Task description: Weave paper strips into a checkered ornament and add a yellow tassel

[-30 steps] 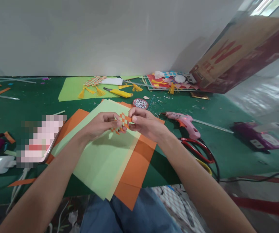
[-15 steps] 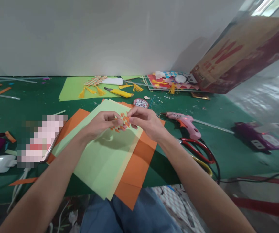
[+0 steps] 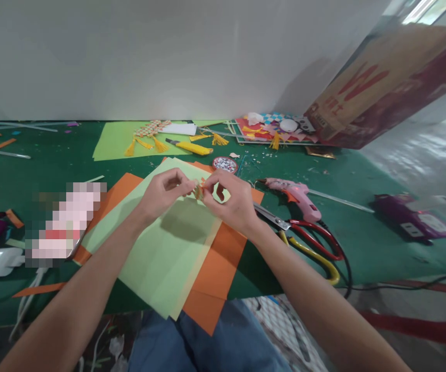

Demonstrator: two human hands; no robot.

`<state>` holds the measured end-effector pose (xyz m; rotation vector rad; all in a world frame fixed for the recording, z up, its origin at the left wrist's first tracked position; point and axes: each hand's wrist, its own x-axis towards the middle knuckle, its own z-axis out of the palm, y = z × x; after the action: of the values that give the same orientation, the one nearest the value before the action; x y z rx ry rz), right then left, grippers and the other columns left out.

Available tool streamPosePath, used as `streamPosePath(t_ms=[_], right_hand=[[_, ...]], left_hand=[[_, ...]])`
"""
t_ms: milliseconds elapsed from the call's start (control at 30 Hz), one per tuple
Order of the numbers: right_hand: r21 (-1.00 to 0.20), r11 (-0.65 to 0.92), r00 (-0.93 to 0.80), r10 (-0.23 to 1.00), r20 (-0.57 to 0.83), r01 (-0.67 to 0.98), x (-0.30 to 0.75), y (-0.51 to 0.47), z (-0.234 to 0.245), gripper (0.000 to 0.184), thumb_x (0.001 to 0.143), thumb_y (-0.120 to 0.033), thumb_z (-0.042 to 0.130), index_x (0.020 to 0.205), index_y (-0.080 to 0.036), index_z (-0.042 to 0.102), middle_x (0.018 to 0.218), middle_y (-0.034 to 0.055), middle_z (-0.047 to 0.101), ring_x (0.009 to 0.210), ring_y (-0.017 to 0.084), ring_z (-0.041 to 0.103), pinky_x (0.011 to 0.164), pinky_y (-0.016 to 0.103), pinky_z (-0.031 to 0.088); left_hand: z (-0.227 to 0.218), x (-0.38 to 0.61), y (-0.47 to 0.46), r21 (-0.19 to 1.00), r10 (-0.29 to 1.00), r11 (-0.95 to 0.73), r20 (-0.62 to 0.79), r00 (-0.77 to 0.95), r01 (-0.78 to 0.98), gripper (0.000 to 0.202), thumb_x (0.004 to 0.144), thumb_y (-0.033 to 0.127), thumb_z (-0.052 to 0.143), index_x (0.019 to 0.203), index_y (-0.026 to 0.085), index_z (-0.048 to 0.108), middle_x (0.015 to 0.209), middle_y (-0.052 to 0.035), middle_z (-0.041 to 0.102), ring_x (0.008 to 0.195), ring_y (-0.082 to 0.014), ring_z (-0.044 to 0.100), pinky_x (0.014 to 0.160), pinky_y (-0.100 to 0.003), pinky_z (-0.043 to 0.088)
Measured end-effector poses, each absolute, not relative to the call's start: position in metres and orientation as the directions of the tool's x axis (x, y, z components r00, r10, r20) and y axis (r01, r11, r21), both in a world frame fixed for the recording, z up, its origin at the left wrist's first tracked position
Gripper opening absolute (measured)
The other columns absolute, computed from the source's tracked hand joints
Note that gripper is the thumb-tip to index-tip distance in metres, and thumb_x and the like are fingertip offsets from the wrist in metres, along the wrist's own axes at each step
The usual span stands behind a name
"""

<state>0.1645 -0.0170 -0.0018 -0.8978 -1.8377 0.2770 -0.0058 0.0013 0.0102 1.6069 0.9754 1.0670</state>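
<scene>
Both my hands meet over the middle of the green table (image 3: 21, 175). My left hand (image 3: 164, 192) and my right hand (image 3: 228, 200) pinch a small woven paper piece (image 3: 198, 190) of orange and light green strips between fingertips. The piece is turned almost edge-on, so little of its checker pattern shows. Under my hands lie light green paper sheets (image 3: 160, 253) stacked on orange paper sheets (image 3: 217, 268), which hang over the near table edge.
Scissors (image 3: 304, 243) with red and yellow handles and a pink glue gun (image 3: 296, 194) lie to the right. A yellow utility knife (image 3: 189, 148), tasselled woven pieces (image 3: 149, 135), a tin of googly eyes (image 3: 225, 165) and a tilted cardboard box (image 3: 381, 88) sit farther back. A purple power strip (image 3: 412, 222) is far right.
The woven piece has been lifted slightly and turned from flat to nearly edge-on. My right hand shifted left, uncovering the scissor blades.
</scene>
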Motion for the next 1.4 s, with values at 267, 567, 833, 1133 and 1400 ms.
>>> streamPosePath(t_ms=[267,567,833,1133,1400], right_hand=[[-0.677,0.634,-0.201,0.768,0.608,0.373,0.1612,-0.0167,-0.0008,0.009,0.077,-0.017,0.054,0.068,-0.020,0.053,0.064,-0.0026,0.054,0.056,0.008,0.048,0.049,0.021,0.037],[-0.809,0.509,-0.190,0.860,0.473,0.292,0.1610,-0.0159,0.0002,0.009,0.078,-0.022,0.055,0.069,-0.019,0.056,0.068,-0.0011,0.057,0.062,0.009,0.053,0.050,0.022,0.038],[-0.843,0.456,-0.191,0.889,0.416,0.284,0.1602,-0.0168,0.0024,0.009,0.077,-0.023,0.055,0.069,-0.020,0.055,0.068,-0.0013,0.057,0.063,0.010,0.053,0.051,0.023,0.038],[-0.880,0.394,-0.181,0.917,0.356,0.265,0.1600,-0.0150,0.0010,0.008,0.077,-0.024,0.056,0.070,-0.019,0.056,0.069,-0.0008,0.058,0.065,0.011,0.054,0.056,0.025,0.042],[-0.884,0.383,-0.187,0.921,0.343,0.267,0.1600,-0.0160,0.0021,0.010,0.077,-0.026,0.056,0.069,-0.019,0.056,0.069,-0.0003,0.059,0.065,0.011,0.054,0.057,0.025,0.042]], left_hand=[[0.0100,-0.0044,-0.0039,0.968,0.896,-0.237,0.182,0.405,0.088,0.020,0.075,0.034,0.068,0.070,0.017,0.059,0.073,-0.0007,0.062,0.070,-0.0122,0.059,0.070,-0.026,0.050],[0.0087,-0.0053,-0.0024,0.935,0.899,-0.323,0.254,0.357,0.148,0.014,0.074,0.028,0.065,0.067,0.017,0.060,0.068,-0.0010,0.064,0.066,-0.0132,0.061,0.067,-0.026,0.051],[0.0086,-0.0053,-0.0036,0.922,0.902,-0.342,0.268,0.338,0.183,0.014,0.073,0.029,0.064,0.066,0.018,0.059,0.067,-0.0013,0.065,0.067,-0.0144,0.063,0.068,-0.028,0.052],[0.0103,-0.0039,-0.0040,0.920,0.904,-0.342,0.267,0.333,0.189,0.012,0.073,0.026,0.063,0.065,0.018,0.059,0.067,-0.0013,0.065,0.066,-0.0144,0.062,0.068,-0.027,0.052],[0.0100,-0.0044,-0.0039,0.919,0.902,-0.349,0.275,0.333,0.185,0.011,0.072,0.026,0.063,0.066,0.018,0.060,0.067,-0.0010,0.064,0.066,-0.0143,0.062,0.068,-0.027,0.051]])
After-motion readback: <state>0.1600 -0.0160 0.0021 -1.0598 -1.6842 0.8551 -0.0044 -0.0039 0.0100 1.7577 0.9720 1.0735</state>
